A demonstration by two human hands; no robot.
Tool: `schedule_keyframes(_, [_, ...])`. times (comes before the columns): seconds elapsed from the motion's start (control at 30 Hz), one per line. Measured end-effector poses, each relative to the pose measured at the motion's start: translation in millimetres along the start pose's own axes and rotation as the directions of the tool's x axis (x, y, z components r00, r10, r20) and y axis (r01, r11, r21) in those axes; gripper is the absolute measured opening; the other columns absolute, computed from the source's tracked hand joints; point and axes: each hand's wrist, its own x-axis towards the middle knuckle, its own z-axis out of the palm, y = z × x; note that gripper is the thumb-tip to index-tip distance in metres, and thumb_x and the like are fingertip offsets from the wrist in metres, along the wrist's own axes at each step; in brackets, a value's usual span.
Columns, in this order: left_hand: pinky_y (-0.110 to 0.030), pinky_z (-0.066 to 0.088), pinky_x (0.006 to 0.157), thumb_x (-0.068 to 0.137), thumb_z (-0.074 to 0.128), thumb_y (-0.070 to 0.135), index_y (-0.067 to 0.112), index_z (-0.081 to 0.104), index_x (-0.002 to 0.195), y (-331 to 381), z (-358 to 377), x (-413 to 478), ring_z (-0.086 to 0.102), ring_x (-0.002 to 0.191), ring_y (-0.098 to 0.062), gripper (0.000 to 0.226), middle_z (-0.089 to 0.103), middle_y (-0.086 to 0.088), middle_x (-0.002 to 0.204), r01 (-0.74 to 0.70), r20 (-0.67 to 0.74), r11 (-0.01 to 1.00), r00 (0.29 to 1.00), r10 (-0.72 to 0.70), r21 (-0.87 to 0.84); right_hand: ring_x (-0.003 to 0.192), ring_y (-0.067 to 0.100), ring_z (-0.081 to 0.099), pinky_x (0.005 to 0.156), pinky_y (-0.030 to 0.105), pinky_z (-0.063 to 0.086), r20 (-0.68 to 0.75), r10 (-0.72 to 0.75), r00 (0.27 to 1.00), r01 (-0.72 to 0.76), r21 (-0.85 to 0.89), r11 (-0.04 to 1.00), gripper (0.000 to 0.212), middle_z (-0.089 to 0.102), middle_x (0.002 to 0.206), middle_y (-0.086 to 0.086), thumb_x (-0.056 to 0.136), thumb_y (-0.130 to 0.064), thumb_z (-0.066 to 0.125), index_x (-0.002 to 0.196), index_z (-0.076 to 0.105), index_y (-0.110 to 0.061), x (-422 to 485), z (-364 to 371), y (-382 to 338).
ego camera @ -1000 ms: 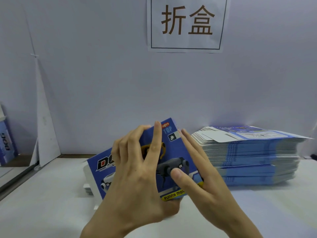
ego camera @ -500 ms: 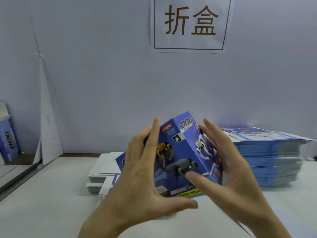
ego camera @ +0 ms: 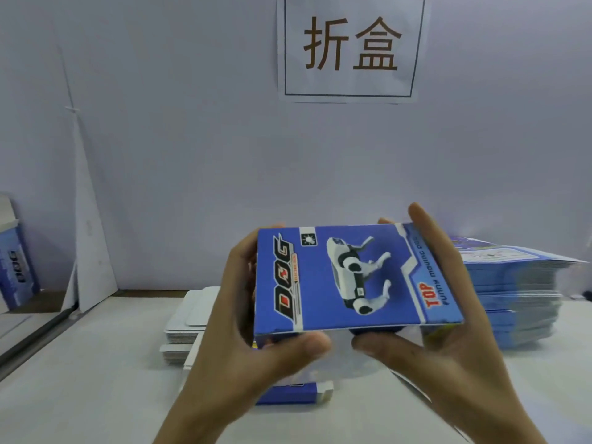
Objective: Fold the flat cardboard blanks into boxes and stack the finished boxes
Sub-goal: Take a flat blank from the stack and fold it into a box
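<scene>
A blue cardboard box [ego camera: 352, 280] printed with "DOG" and a white robot dog is held above the table, its large face turned up toward me. My left hand [ego camera: 243, 341] grips its left end, thumb under the near edge and fingers behind. My right hand [ego camera: 448, 315] grips its right end the same way. A tall stack of flat blue blanks [ego camera: 519, 290] lies on the table at the right. A low pile of white-side-up blanks [ego camera: 189, 318] lies behind my left hand. A blue flap piece [ego camera: 294, 392] shows on the table below the box.
A white table [ego camera: 80, 379] runs under everything, with a pale wall behind and a paper sign [ego camera: 350, 46] on it. A folded blue DOG box [ego camera: 16, 267] stands at the far left edge. A tall white cardboard sheet [ego camera: 86, 235] leans against the wall.
The box has been turned in my hands from a tilted position with the edge up to lying flat with the white-dog face upward. Both hands have shifted to its two ends.
</scene>
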Motion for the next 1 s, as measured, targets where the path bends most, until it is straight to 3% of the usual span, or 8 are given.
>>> schedule_keyframes(0.33, [-0.018,0.056,0.064,0.041,0.083,0.068,0.063,0.051,0.112,-2,-2,1,0.067,0.100,-0.005,0.078,0.067,0.019,0.109,-0.039,-0.050,0.999,0.998,0.039,0.005,0.110,0.008,0.066,0.080,0.023,0.057,0.026,0.101,0.995,-0.103,0.094,0.990,0.097,0.061,0.132,-0.016,0.066,-0.042,0.086,0.147,0.032,-0.047,1,-2,-1])
schedule_keyframes(0.47, [-0.023,0.057,0.060,0.035,0.087,0.066,0.038,0.057,0.121,-15,-10,10,0.072,0.089,-0.015,0.095,0.072,0.005,0.101,0.047,-0.144,0.988,0.987,-0.069,-0.150,0.124,0.003,0.056,0.095,0.019,0.049,0.039,0.232,0.972,-0.233,0.016,0.972,0.098,0.054,0.139,-0.021,0.063,-0.055,0.084,0.142,0.027,-0.061,-1,-1,9])
schedule_keyframes(0.53, [-0.027,0.058,0.059,0.038,0.086,0.064,0.023,0.059,0.118,-22,-14,15,0.073,0.081,-0.017,0.094,0.074,0.001,0.095,0.075,-0.304,0.942,0.936,-0.180,-0.326,0.135,-0.013,0.033,0.110,0.019,0.032,0.030,0.310,0.950,-0.296,-0.221,0.929,0.089,0.036,0.147,-0.036,0.070,-0.069,0.068,0.142,0.017,-0.066,-1,-5,18])
schedule_keyframes(0.57, [-0.027,0.058,0.058,0.050,0.082,0.061,0.020,0.063,0.111,-25,-18,17,0.073,0.078,-0.017,0.076,0.075,0.000,0.092,0.064,-0.375,0.913,0.898,-0.228,-0.402,0.135,-0.018,0.026,0.112,0.020,0.027,0.009,0.358,0.934,-0.336,-0.325,0.884,0.086,0.028,0.148,-0.039,0.069,-0.075,0.060,0.142,0.016,-0.065,-1,-7,22])
schedule_keyframes(0.67, [-0.029,0.058,0.056,0.073,0.063,0.053,0.027,0.079,0.083,-31,-28,21,0.074,0.073,-0.015,0.032,0.076,0.003,0.088,0.043,-0.501,0.845,0.789,-0.356,-0.533,0.133,-0.007,0.029,0.105,0.023,0.031,-0.033,0.523,0.852,-0.484,-0.432,0.761,0.100,0.027,0.151,-0.028,0.056,-0.080,0.050,0.147,0.018,-0.052,2,-15,34])
schedule_keyframes(0.8, [-0.034,0.058,0.053,0.083,0.057,0.059,0.031,0.079,0.081,-36,-32,23,0.074,0.078,-0.019,0.035,0.076,0.001,0.094,0.052,-0.541,0.790,0.702,-0.464,-0.610,0.123,0.006,0.051,0.095,0.028,0.044,0.001,0.671,0.742,-0.630,-0.344,0.697,0.100,0.043,0.146,-0.015,0.055,-0.080,0.051,0.147,0.032,-0.043,0,-15,39])
schedule_keyframes(0.9, [-0.035,0.058,0.052,0.083,0.053,0.063,0.029,0.078,0.083,-42,-30,22,0.074,0.076,-0.020,0.042,0.076,0.000,0.093,0.102,-0.542,0.776,0.659,-0.522,-0.622,0.139,0.002,0.032,0.112,0.030,0.031,0.074,0.693,0.717,-0.620,-0.385,0.683,0.090,0.031,0.153,-0.019,0.059,-0.082,0.046,0.143,0.036,-0.050,-3,-11,41])
schedule_keyframes(1.0, [-0.042,0.061,0.057,0.086,0.050,0.064,0.027,0.072,0.094,-48,-30,23,0.074,0.079,-0.023,0.044,0.076,-0.003,0.093,0.111,-0.502,0.706,0.627,-0.596,-0.699,0.141,-0.010,0.015,0.105,0.015,0.019,0.063,0.618,0.783,-0.549,-0.396,0.736,0.061,0.022,0.155,-0.025,0.070,-0.083,0.036,0.122,0.050,-0.057,-2,1,36])
